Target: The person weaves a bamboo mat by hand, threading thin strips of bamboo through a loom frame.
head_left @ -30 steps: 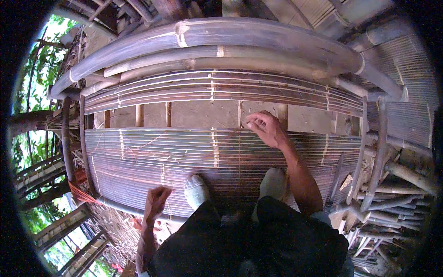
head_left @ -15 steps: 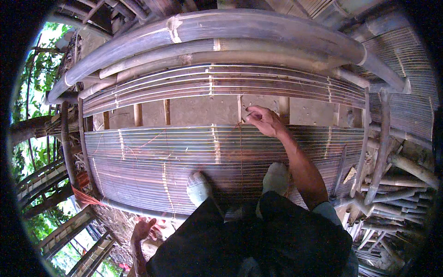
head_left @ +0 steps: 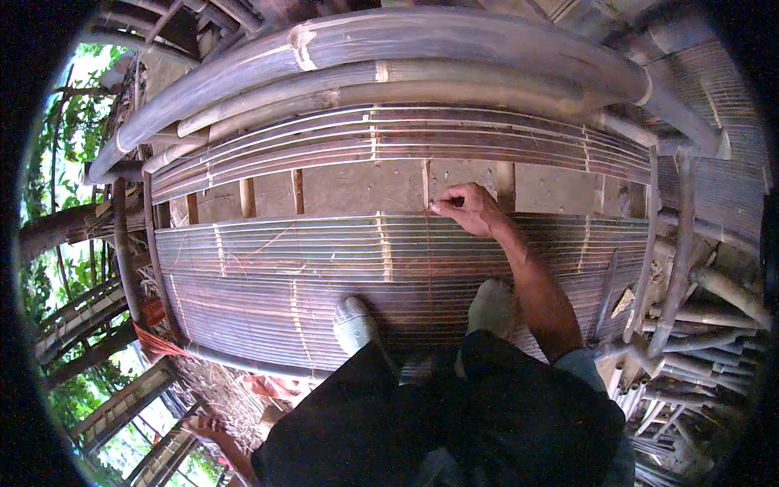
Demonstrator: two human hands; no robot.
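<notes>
My right hand [head_left: 471, 211] is closed in a pinch at the edge of the slatted bamboo panel [head_left: 324, 252], beside a narrow upright crosspiece [head_left: 426, 183]. Its fingertips meet the upper end of a thin cord [head_left: 429, 252] that runs down across the slats; the exact hold is small to see. At the lower left, beyond the panel's near edge, my left hand [head_left: 207, 428] hangs away from the work, its fingers too blurred to read. Both my feet, in pale footwear [head_left: 355, 325], rest on the slats.
Across the gap lies another strip of bamboo slats [head_left: 324, 158], with thick bamboo poles [head_left: 454, 40] behind it. Red strands [head_left: 162, 345] hang at the left corner. Stacked poles [head_left: 706, 365] lie at the right, and a dark flat strip [head_left: 606, 292] rests on the panel.
My right hand's fingers, apart before, have closed in a pinch at the panel's edge by the crosspiece. My left hand has moved down and left, away from the reddish material.
</notes>
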